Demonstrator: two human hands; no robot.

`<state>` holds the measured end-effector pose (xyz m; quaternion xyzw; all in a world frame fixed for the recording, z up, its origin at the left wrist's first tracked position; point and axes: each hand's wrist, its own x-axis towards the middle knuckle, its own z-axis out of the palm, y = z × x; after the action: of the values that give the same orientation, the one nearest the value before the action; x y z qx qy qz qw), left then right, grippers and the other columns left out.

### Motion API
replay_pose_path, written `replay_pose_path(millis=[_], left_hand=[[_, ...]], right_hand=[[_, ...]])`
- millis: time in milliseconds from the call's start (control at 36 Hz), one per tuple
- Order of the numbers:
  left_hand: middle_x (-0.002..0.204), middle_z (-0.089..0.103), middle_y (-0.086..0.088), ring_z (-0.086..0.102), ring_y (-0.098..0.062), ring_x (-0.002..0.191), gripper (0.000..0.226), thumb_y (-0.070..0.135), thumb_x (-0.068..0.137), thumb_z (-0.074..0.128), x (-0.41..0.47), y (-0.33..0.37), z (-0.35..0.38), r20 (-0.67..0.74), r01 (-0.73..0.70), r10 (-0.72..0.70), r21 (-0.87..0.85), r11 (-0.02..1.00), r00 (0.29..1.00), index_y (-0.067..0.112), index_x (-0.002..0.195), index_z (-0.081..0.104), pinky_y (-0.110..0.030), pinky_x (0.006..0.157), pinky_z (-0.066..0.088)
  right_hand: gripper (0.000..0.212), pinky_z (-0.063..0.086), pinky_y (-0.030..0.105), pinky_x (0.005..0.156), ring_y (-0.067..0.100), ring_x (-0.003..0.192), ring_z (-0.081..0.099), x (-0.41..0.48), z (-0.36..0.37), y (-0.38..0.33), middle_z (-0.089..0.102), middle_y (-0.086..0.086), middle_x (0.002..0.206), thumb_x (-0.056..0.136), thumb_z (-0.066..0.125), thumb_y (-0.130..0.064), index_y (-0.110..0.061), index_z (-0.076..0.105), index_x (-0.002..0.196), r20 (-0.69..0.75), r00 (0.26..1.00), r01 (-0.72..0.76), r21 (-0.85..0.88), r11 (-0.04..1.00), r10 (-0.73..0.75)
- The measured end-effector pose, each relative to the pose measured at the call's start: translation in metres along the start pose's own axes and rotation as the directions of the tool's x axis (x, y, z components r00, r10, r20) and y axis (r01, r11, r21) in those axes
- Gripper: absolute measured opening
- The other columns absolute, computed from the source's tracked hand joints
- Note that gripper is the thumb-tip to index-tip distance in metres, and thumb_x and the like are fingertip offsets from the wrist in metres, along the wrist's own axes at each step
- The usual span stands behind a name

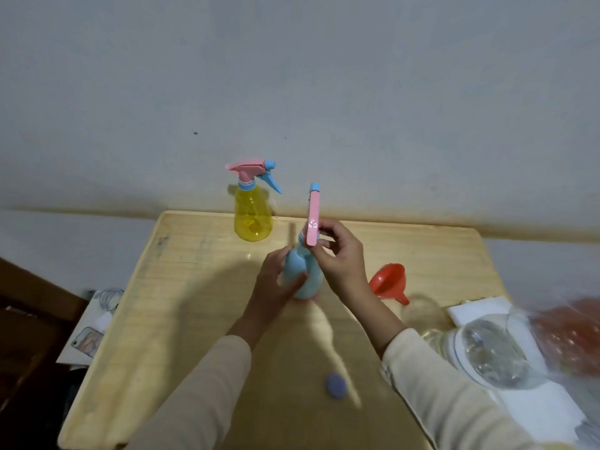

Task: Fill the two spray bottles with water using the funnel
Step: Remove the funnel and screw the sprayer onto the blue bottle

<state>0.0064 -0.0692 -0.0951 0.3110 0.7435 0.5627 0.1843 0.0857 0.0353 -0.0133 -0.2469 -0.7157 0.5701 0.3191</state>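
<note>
A light blue spray bottle (298,271) stands upright at the middle of the wooden table (181,287). My left hand (276,280) wraps its body from the left. My right hand (337,258) pinches the pink spray head (313,219) at the bottle's neck. A yellow spray bottle (253,216) with a pink and blue spray head stands at the table's far edge, untouched. The red funnel (388,282) lies on its side to the right of my right hand. A clear water bottle (487,349) lies at the right, blurred.
A small blue cap-like disc (336,385) rests on the table near me. White paper (480,310) and a reddish plastic bag (571,332) sit at the right edge. A phone (86,341) and cable lie on a low surface to the left. A wall stands behind the table.
</note>
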Motion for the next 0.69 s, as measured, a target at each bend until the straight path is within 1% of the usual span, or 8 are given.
replay_pose_path(millis=[139, 195, 278, 361, 445, 500, 556, 695], left_hand=[[0.121, 0.052, 0.006, 0.051, -0.013, 0.115, 0.056, 0.047, 0.076, 0.066, -0.004, -0.009, 0.014, -0.071, -0.04, 0.041, 0.011, 0.999, 0.997, 0.035, 0.125, 0.042, -0.028, 0.096, 0.044], [0.127, 0.05, 0.012, 0.05, -0.006, 0.118, 0.07, 0.041, 0.068, 0.076, -0.004, -0.021, 0.024, -0.055, -0.018, 0.017, -0.017, 1.0, 0.998, 0.032, 0.128, 0.043, -0.018, 0.096, 0.042], [0.137, 0.044, 0.005, 0.045, -0.005, 0.125, 0.092, 0.035, 0.065, 0.085, 0.0, -0.033, 0.036, -0.017, 0.083, -0.085, -0.067, 0.994, 0.996, 0.018, 0.139, 0.035, -0.023, 0.102, 0.042], [0.135, 0.04, 0.018, 0.041, 0.007, 0.121, 0.094, 0.019, 0.066, 0.085, 0.006, -0.03, 0.04, -0.008, 0.105, -0.106, -0.051, 0.993, 0.994, 0.025, 0.143, 0.03, -0.006, 0.097, 0.036], [0.139, 0.041, 0.006, 0.042, -0.001, 0.128, 0.1, 0.031, 0.06, 0.087, 0.011, -0.036, 0.039, 0.017, 0.053, -0.052, -0.063, 0.997, 0.999, 0.025, 0.142, 0.03, -0.02, 0.104, 0.04], [0.139, 0.039, 0.004, 0.04, 0.007, 0.125, 0.103, 0.042, 0.059, 0.082, 0.013, -0.027, 0.034, 0.054, 0.019, -0.018, -0.02, 1.0, 0.998, 0.028, 0.144, 0.024, -0.009, 0.098, 0.037], [0.142, 0.038, 0.007, 0.04, 0.001, 0.127, 0.107, 0.045, 0.061, 0.081, 0.016, -0.016, 0.028, 0.1, -0.018, 0.019, -0.004, 1.0, 0.995, 0.031, 0.147, 0.019, -0.011, 0.098, 0.038], [0.14, 0.037, 0.014, 0.045, -0.006, 0.123, 0.104, 0.055, 0.065, 0.074, 0.02, 0.014, 0.013, 0.204, -0.111, 0.087, 0.106, 0.988, 0.975, 0.055, 0.143, 0.005, -0.03, 0.099, 0.044]], right_hand=[[0.027, 0.051, 0.028, 0.085, 0.017, 0.096, 0.062, -0.005, 0.004, 0.031, 0.067, 0.001, 0.102, 0.075, 0.066, -0.023, -0.017, 0.065, 0.101, 0.045, 0.999, 0.005, -0.085, 0.996, -0.001], [0.027, 0.052, 0.034, 0.087, 0.016, 0.097, 0.062, -0.003, 0.002, 0.039, 0.067, 0.0, 0.104, 0.078, 0.068, -0.009, -0.016, 0.066, 0.104, 0.048, 0.998, 0.041, -0.118, 0.992, -0.036], [0.031, 0.052, 0.039, 0.088, 0.015, 0.099, 0.063, 0.002, -0.003, 0.046, 0.069, 0.001, 0.105, 0.078, 0.066, 0.001, -0.012, 0.067, 0.106, 0.077, 0.993, 0.098, -0.131, 0.987, -0.088], [0.029, 0.051, 0.042, 0.088, 0.019, 0.1, 0.063, 0.007, -0.008, 0.045, 0.069, 0.003, 0.105, 0.079, 0.064, 0.0, -0.01, 0.066, 0.107, 0.125, 0.986, 0.119, -0.097, 0.988, -0.107], [0.026, 0.051, 0.035, 0.088, 0.012, 0.102, 0.061, 0.016, -0.015, 0.039, 0.068, -0.002, 0.107, 0.083, 0.063, -0.012, -0.018, 0.065, 0.108, 0.136, 0.987, 0.096, -0.097, 0.991, -0.083], [0.023, 0.05, 0.025, 0.085, 0.005, 0.1, 0.061, 0.022, -0.021, 0.034, 0.067, -0.008, 0.105, 0.085, 0.062, -0.02, -0.025, 0.063, 0.107, 0.117, 0.993, 0.039, -0.076, 0.996, -0.03], [0.022, 0.048, 0.019, 0.081, 0.001, 0.095, 0.06, 0.027, -0.026, 0.03, 0.066, -0.011, 0.101, 0.088, 0.062, -0.018, -0.022, 0.063, 0.109, 0.106, 0.994, -0.031, -0.025, 0.999, 0.033], [0.02, 0.047, 0.015, 0.081, 0.001, 0.092, 0.06, 0.033, -0.032, 0.012, 0.067, 0.002, 0.102, 0.094, 0.053, -0.011, -0.015, 0.062, 0.111, 0.093, 0.988, -0.135, 0.126, 0.983, 0.124]])
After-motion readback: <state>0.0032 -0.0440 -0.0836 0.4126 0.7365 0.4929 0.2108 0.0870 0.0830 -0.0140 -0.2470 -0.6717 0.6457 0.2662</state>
